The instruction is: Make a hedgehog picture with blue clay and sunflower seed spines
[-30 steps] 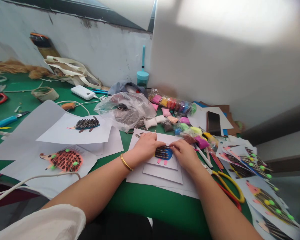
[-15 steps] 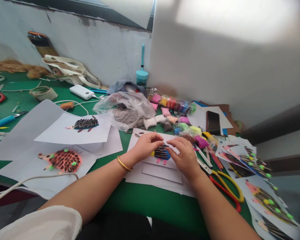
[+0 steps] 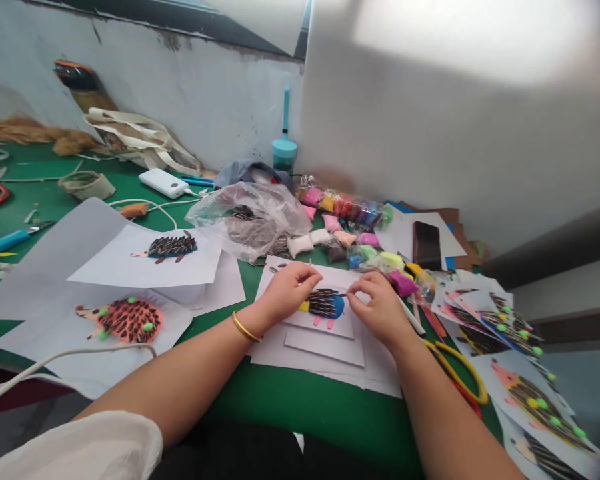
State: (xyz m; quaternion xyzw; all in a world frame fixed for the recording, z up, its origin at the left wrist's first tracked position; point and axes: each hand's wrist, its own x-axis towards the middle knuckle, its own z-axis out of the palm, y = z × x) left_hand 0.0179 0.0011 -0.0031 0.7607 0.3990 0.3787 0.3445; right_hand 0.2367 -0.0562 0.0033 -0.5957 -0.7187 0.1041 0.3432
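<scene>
A hedgehog picture (image 3: 325, 304) lies on stacked white paper (image 3: 325, 355) in the middle, with a blue body, a yellow part at its left, pink feet and dark striped seeds over it. My right hand (image 3: 380, 308) is at its right side, thumb and forefinger pinched on a thin dark seed (image 3: 341, 295) near the blue edge. At the upper left of the picture is my left hand (image 3: 291, 291), its thumb and fingertips pressed together; anything between them is too small to make out. A few loose seeds (image 3: 274, 270) lie on the paper behind it.
Behind the paper are a plastic bag of seeds (image 3: 255, 223) and colored clay packets (image 3: 345, 238). Yellow-and-red scissors (image 3: 460, 373) lie right, beside finished hedgehog pictures (image 3: 540, 400). More pictures (image 3: 125, 320) lie left, crossed by a white cable (image 3: 70, 355). A phone (image 3: 427, 245) is back right.
My right hand has moved right, off the hedgehog's top, and its fingertips have come together on a seed. My left hand has shifted slightly left, uncovering more of the seeds.
</scene>
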